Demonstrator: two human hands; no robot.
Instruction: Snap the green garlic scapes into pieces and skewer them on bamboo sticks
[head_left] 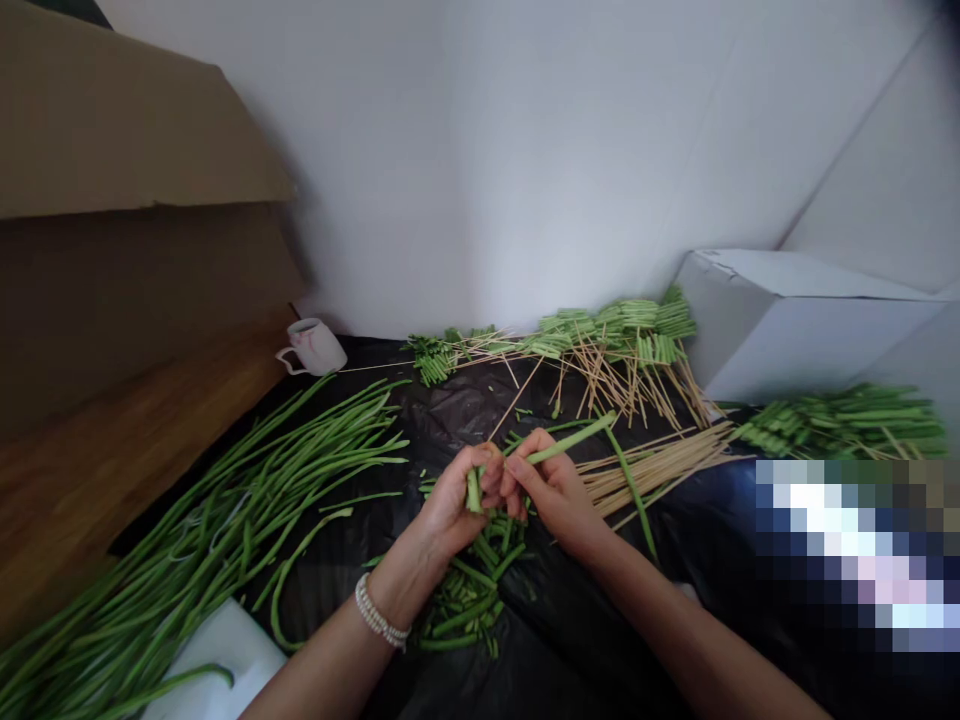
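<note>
My left hand [461, 500], with a beaded bracelet on its wrist, is closed round short green stem pieces and a thin wooden skewer [516, 402] that points up and to the right. Touching it, my right hand [546, 485] pinches a long green stem [574, 440] whose far end reaches up to the right. Cut green pieces [472, 605] lie in a pile on the black sheet [555, 640] below my hands. Bare skewers [667, 465] lie to the right of my right hand.
Long green stems [225, 510] spread over the left side. Skewered green pieces [615, 325] line the wall. A mug [316, 348] stands at the back left, near a cardboard box [135, 120]. At the right are a white box [810, 310] and a green bundle [847, 425].
</note>
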